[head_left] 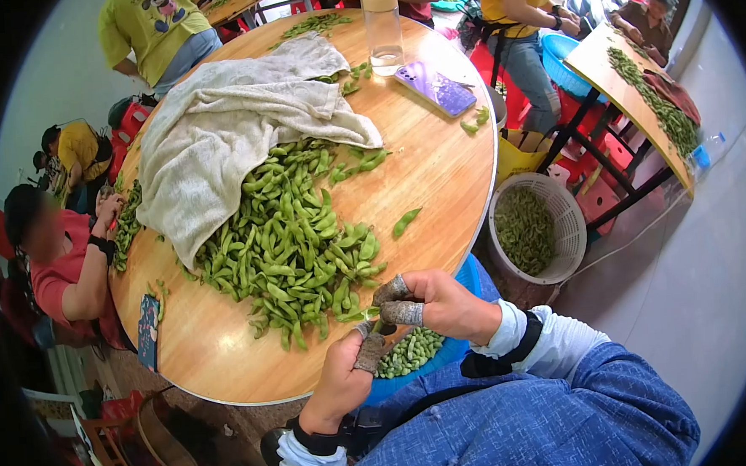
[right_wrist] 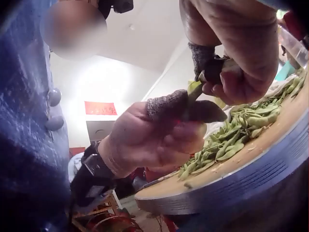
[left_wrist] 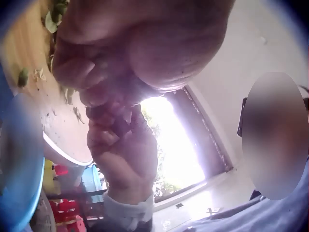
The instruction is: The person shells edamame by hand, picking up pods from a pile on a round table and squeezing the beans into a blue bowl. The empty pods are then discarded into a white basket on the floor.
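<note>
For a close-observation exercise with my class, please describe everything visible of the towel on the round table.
The towel is off-white to greyish and looks like soft fabric. It lies rumpled, with loose folds and ridges, draped over part of a heap of green edamame pods on the wood-grain table. The heap's near side is uncovered, and pods touch the towel's edges. Neither the left hand nor the right hand touches it. Its underside is hidden.

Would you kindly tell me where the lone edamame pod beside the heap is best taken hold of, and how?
The lone edamame pod is probably best pinched across its middle, from above, thumb and finger on its long edges: it is slender, lies flat on the table, and sits apart from the heap.
</note>
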Tool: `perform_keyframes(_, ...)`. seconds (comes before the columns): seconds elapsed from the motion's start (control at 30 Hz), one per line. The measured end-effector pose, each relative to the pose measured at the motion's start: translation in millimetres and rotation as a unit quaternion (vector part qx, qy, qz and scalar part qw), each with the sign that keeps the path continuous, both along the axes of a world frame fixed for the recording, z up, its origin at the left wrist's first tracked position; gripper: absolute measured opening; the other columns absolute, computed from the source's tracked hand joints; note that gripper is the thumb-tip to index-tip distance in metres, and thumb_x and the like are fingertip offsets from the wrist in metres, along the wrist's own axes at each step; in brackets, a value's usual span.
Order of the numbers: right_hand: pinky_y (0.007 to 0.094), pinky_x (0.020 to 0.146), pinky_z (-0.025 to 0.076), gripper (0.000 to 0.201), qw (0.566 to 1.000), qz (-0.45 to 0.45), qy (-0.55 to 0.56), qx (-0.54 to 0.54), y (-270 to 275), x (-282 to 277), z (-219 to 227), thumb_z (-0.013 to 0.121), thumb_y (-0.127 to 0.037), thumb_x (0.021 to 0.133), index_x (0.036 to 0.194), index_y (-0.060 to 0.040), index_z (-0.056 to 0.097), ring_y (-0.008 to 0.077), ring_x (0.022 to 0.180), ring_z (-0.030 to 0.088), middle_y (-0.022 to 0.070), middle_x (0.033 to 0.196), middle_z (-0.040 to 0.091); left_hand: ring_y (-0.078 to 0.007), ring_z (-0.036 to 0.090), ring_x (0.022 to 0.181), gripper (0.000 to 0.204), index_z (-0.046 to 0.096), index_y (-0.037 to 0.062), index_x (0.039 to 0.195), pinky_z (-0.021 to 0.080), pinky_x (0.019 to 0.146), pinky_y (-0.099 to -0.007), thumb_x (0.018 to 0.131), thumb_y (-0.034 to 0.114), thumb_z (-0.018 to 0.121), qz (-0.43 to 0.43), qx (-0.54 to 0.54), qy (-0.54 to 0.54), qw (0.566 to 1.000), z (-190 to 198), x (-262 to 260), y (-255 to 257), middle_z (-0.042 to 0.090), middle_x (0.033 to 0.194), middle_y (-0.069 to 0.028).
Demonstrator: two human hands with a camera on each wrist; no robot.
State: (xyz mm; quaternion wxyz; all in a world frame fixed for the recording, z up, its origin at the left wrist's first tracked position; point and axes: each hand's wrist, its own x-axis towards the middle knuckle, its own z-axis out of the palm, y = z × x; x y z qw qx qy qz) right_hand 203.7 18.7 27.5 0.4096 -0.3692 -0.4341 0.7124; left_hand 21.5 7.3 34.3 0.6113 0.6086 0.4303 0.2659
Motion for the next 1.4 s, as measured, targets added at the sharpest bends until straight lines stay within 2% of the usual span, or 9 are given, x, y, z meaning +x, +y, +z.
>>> perform_keyframes(0.17, 0.0237, 0.071, 0.043, 0.016, 0.996, -0.045, -0.067, 0.021, -4, -1, 7, 0.053, -0.007, 0.084, 0.095, 0.005, 0.056, 0.0095, 0.08, 0.053, 0.0043, 0.085, 0.059, -0.0078, 0.053, 0.079, 0.018, 0.056, -0.003, 0.098, 0.042, 0.071, -0.0205, 0.081, 0.006, 0.056, 0.071, -0.15, -0.119, 0.979, -2, -1, -2, 0.059, 0.089, -0.0028)
perform_keyframes(0.27, 0.0228, 0.07, 0.043, 0.016, 0.995, -0.041, -0.089, 0.034, -8, 3, 1, 0.052, -0.008, 0.084, 0.094, 0.0043, 0.056, 0.0083, 0.079, 0.052, 0.0032, 0.084, 0.059, -0.0051, 0.052, 0.073, 0.018, 0.057, -0.0024, 0.095, 0.042, 0.064, -0.0198, 0.08, 0.009, 0.06, 0.093, -0.069, -0.067, 0.991, -8, 2, -4, 0.059, 0.079, -0.0037)
perform_keyframes(0.37, 0.0221, 0.069, 0.042, 0.014, 0.999, -0.003, -0.036, 0.012, -11, 2, -1, 0.051, -0.008, 0.085, 0.092, 0.0034, 0.056, 0.0067, 0.077, 0.051, 0.0016, 0.082, 0.059, -0.0129, 0.056, 0.064, 0.016, 0.058, -0.0016, 0.086, 0.043, 0.056, -0.0259, 0.077, 0.011, 0.062, 0.036, 0.097, 0.086, 0.991, -9, 4, -3, 0.058, 0.068, -0.0085)
perform_keyframes(0.47, 0.0227, 0.069, 0.043, 0.015, 0.999, 0.018, -0.04, 0.001, -11, 0, -2, 0.051, -0.01, 0.086, 0.092, 0.0031, 0.056, 0.0067, 0.077, 0.051, 0.0011, 0.083, 0.059, -0.0274, 0.055, 0.059, 0.013, 0.056, -0.0007, 0.077, 0.041, 0.052, -0.0353, 0.07, 0.008, 0.063, 0.018, 0.298, 0.194, 0.934, -5, 3, 0, 0.054, 0.062, -0.0148)
perform_keyframes(0.57, 0.0234, 0.069, 0.043, 0.017, 0.998, 0.035, -0.056, -0.002, -10, 1, -2, 0.051, -0.012, 0.086, 0.093, 0.0032, 0.055, 0.0072, 0.077, 0.052, 0.0012, 0.083, 0.058, -0.0364, 0.051, 0.061, 0.012, 0.053, -0.0003, 0.072, 0.04, 0.053, -0.0417, 0.062, 0.003, 0.058, 0.002, 0.32, 0.238, 0.917, -5, 0, 0, 0.052, 0.063, -0.0174)
perform_keyframes(0.97, 0.023, 0.063, 0.042, 0.011, 0.994, 0.013, -0.102, 0.024, -10, 0, -4, 0.051, -0.007, 0.083, 0.081, 0.0027, 0.056, 0.0058, 0.07, 0.048, 0.0008, 0.071, 0.056, -0.0326, 0.053, 0.062, 0.02, 0.054, -0.0018, 0.076, 0.041, 0.054, -0.04, 0.056, -0.002, 0.052, -0.045, 0.365, 0.301, 0.88, 1, 1, 0, 0.053, 0.064, -0.0157)
perform_keyframes(1.17, 0.0237, 0.068, 0.044, 0.012, 0.998, 0.038, -0.048, -0.006, -8, 1, -14, 0.051, -0.01, 0.086, 0.086, 0.0013, 0.056, 0.0082, 0.074, 0.053, 0.0012, 0.078, 0.058, -0.034, 0.053, 0.063, 0.023, 0.055, -0.0019, 0.08, 0.042, 0.055, -0.0395, 0.056, -0.002, 0.054, -0.025, 0.384, 0.275, 0.881, -9, 0, -3, 0.053, 0.066, -0.0175)
perform_keyframes(1.27, 0.0238, 0.068, 0.045, 0.012, 0.997, 0.035, 0.066, -0.015, -7, -2, -25, 0.052, -0.01, 0.085, 0.088, 0.0005, 0.056, 0.0083, 0.074, 0.053, 0.0015, 0.08, 0.058, -0.027, 0.051, 0.053, 0.012, 0.052, -0.0005, 0.073, 0.038, 0.049, -0.037, 0.071, 0.007, 0.061, 0.031, 0.353, 0.152, 0.923, -22, 1, -4, 0.05, 0.058, -0.01)
perform_keyframes(1.4, 0.0238, 0.076, 0.044, 0.016, 0.981, 0.054, 0.185, 0.011, -7, -9, -42, 0.052, -0.014, 0.086, 0.096, -0.0006, 0.054, 0.0085, 0.082, 0.053, 0.0013, 0.088, 0.058, -0.0125, 0.045, 0.05, 0.018, 0.054, 0.0017, 0.078, 0.035, 0.044, -0.0268, 0.083, 0.019, 0.055, 0.129, 0.006, -0.14, 0.982, -21, 10, -11, 0.048, 0.058, -0.0011)
